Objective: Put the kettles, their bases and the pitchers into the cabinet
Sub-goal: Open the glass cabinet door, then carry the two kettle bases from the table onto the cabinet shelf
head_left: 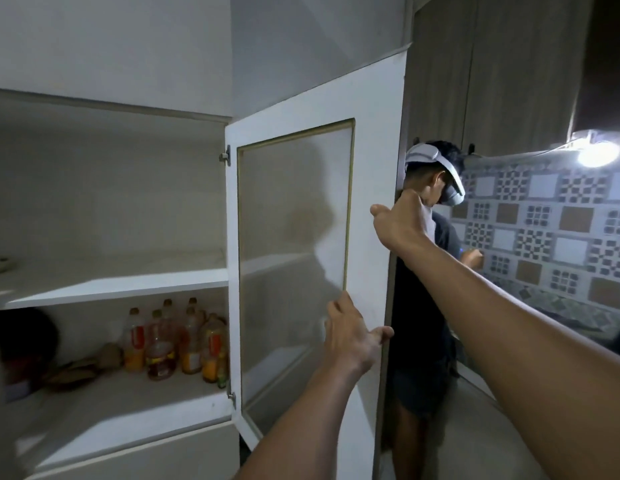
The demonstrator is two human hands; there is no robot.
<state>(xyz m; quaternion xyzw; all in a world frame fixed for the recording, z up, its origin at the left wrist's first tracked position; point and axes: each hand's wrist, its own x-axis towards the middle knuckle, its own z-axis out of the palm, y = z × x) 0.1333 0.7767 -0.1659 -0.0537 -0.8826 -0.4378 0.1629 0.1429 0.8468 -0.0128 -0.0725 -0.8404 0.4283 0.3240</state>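
Observation:
The white cabinet (111,282) stands in front of me with its right door (370,150) swung wide open; the door has a frosted glass panel. My left hand (353,336) grips the door's free edge low down, thumb around the edge. My right hand (400,221) holds the same edge higher up, fingers wrapped behind it. The upper shelf (128,275) is almost bare. No kettle, base or pitcher is in view.
Several oil bottles (176,341) stand on the lower shelf next to a dark round object (24,337) and some brownish items. Another person (426,271) wearing a headset stands just behind the open door, facing a patterned tiled wall (544,230) lit by a bright lamp (597,154).

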